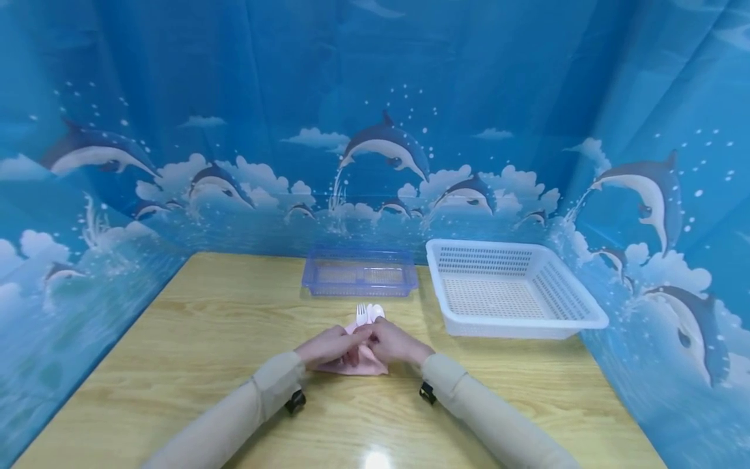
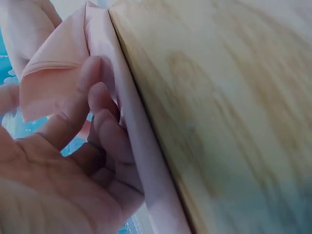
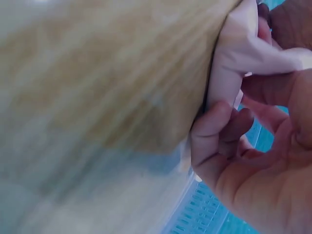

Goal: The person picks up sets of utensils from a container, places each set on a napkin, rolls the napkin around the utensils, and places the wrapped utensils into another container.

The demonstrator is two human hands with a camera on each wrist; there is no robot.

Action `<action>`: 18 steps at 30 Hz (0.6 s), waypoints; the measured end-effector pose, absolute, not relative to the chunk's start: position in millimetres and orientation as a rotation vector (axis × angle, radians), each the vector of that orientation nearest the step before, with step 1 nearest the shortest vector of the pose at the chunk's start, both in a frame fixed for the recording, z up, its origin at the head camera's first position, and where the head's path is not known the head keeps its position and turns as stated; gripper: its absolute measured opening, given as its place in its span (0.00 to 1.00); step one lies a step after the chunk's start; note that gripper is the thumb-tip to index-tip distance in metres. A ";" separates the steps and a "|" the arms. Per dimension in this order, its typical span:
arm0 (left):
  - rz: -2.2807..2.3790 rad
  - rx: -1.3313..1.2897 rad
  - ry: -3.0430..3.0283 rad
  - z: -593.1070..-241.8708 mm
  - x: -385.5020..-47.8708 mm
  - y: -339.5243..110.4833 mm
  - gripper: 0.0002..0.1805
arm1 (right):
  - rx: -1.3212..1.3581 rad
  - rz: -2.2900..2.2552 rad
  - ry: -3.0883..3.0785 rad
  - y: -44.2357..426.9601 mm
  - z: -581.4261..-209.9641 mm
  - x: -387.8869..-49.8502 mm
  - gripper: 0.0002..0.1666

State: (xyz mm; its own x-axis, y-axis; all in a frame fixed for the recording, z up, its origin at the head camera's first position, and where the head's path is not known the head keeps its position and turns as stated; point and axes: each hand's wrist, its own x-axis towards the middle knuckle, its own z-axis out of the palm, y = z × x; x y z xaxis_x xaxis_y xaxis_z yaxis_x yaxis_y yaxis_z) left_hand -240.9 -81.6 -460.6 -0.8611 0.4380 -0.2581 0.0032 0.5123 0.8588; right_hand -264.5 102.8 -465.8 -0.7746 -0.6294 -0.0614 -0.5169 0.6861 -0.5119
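A pink napkin (image 1: pixel 354 367) lies on the table, with a white fork (image 1: pixel 361 315) and a white spoon (image 1: pixel 377 312) sticking out at its far side. Another pale handle or tip between them is too small to identify. My left hand (image 1: pixel 329 345) is on the napkin's left part; in the left wrist view its curled fingers (image 2: pixel 109 129) hold the folded cloth. From the right, my right hand (image 1: pixel 395 342) meets it over the cutlery. The right wrist view has its thumb and fingers pinching a raised fold of the napkin (image 3: pixel 239 53). The lower ends of the cutlery are hidden.
Behind the hands stands a translucent purple-blue basket (image 1: pixel 360 288) with compartments. A larger white perforated basket (image 1: pixel 521 329) is at the back right. The wooden table (image 1: pixel 234 312) backs onto a blue curtain (image 1: pixel 293 78) printed with dolphins.
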 end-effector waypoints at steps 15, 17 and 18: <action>1.185 0.465 2.254 -470.2 -246.9 -100.5 0.13 | -0.907 -0.633 2.608 101.9 -464.5 -278.0 0.17; 1.169 0.527 2.260 -472.5 -248.7 -103.8 0.13 | -0.922 -0.638 2.612 102.1 -464.9 -278.8 0.16; 1.163 0.545 2.265 -473.0 -249.0 -104.8 0.13 | -0.932 -0.641 2.613 102.2 -465.0 -279.1 0.16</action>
State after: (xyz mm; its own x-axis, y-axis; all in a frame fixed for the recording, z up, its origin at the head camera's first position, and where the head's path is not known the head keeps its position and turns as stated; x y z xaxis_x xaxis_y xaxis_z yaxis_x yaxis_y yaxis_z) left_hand -249.0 -104.8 -473.0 -0.7772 0.5676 -0.2717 0.1097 0.5474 0.8296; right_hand -279.1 102.2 -465.0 -0.7472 -0.6532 -0.1222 -0.5224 0.6910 -0.4996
